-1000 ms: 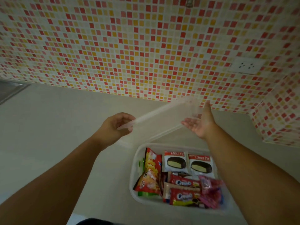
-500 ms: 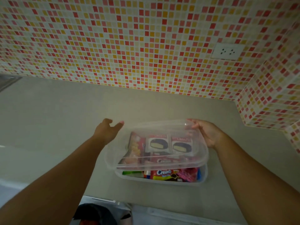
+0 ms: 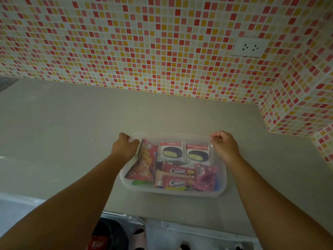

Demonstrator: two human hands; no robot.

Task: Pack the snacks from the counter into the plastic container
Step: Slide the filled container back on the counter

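While both arms are reaching forward over the grey counter (image 3: 72, 134), the clear plastic container (image 3: 173, 193) is sitting on it just below the middle of the view, its long axis running from nine o'clock to three o'clock, parallel to the tiled wall (image 3: 144, 42). A clear lid (image 3: 173, 137) is lying across the top, and the snacks are showing through it.

At about ten o'clock on the container, the left hand (image 3: 124, 149) is resting on the far left corner with its fingers curled down over the lid's edge, gripping it. Just to its right, an orange snack bag (image 3: 146, 163) is lying slanted, its long side pointing from seven o'clock toward one o'clock. Next are two Choco Pie packs (image 3: 172, 151) sitting side by side along the far wall, with their lettering upright. Nearer to the person, two red Creamo packs (image 3: 177, 177) are lying lengthwise, one behind the other, and a pink wrapper (image 3: 206, 176) is sitting at four o'clock.

At about two o'clock, the right hand (image 3: 224, 147) is curling over the far right corner, its fingertips pinching the lid's rim.

Higher on the wall, toward two o'clock, a white socket (image 3: 249, 46) is showing.
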